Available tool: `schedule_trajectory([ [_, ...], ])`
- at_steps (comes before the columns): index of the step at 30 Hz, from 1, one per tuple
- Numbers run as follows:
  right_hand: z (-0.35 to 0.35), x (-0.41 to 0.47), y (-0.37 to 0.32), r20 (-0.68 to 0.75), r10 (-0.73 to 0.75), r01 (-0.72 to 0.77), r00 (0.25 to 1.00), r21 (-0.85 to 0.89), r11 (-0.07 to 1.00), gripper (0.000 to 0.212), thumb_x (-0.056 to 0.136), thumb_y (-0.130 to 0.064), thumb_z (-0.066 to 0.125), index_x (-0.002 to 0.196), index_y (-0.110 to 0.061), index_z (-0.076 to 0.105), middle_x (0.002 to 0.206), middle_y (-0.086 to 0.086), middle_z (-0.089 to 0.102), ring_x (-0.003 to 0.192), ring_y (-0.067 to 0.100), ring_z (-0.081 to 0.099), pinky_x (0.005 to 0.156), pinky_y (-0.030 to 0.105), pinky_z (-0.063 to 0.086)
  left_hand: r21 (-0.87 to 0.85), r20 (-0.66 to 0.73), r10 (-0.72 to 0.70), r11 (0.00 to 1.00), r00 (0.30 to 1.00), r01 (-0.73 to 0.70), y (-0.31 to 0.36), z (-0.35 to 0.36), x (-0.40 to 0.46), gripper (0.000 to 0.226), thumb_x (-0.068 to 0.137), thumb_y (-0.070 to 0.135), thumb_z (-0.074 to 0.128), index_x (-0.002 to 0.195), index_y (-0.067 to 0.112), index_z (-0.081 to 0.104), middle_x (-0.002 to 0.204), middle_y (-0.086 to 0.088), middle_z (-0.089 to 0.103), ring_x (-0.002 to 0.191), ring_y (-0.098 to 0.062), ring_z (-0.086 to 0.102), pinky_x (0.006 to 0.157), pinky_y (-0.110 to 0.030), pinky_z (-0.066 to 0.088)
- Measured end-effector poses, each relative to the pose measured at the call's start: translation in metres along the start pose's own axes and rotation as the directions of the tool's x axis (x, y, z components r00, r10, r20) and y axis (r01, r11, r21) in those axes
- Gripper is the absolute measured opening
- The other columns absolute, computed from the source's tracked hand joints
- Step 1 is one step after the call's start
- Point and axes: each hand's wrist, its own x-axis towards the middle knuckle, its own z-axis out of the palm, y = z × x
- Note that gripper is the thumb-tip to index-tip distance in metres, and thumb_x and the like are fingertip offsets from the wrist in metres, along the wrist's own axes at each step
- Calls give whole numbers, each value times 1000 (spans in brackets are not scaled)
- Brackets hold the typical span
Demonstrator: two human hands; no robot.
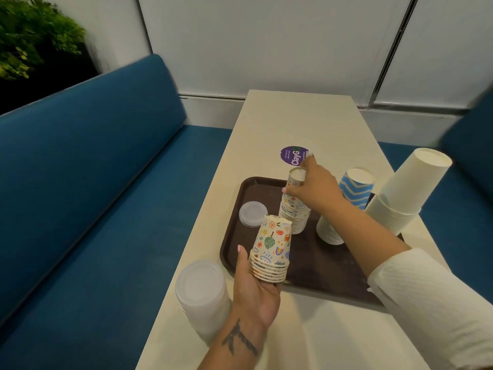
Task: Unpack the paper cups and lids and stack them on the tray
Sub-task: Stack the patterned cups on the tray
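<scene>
Both hands curled gripping: left hand [256, 287] low, right hand [312, 186] outstretched.

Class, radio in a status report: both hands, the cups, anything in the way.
Left hand holds printed cups. Right hand grips top cup on tray stack. Lids on tray. Nothing blocking.

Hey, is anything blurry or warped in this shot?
Head view: the green plant and blue bench back smear with motion blur; wide-angle distortion bows the white wall panels; the tall white paper cup stack looks soft.

cup stacks [294, 209] crowd tray [333, 273], far table [298, 121] open
</scene>
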Motion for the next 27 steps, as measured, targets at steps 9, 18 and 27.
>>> schedule_trajectory([
  [9,-25,-27,-22,-113,-261,269,959,59,961,55,87,-43,64,133,-19,46,137,-1,49,118,17,51,91,31,44,8,0,-11,1000,1000,11,0,6,-7,64,98,53,32,135,5,49,124,-22,62,109,-32,61,75,-35,58],
  [18,-42,-60,-26,476,-163,105,864,147,984,47,83,-57,61,114,-21,60,98,-5,62,81,8,62,61,19,47,11,7,14,1000,1000,-14,-4,14,-19,59,102,46,24,133,3,50,121,-23,63,103,-31,63,77,-34,57],
  [27,-44,-56,-20,423,-129,3,897,286,958,48,78,-43,73,116,-19,54,105,1,58,83,13,62,56,21,53,15,28,14,1000,1000,-14,-7,12,-24,51,104,36,25,131,4,52,120,-20,65,100,-29,65,71,-31,59],
])
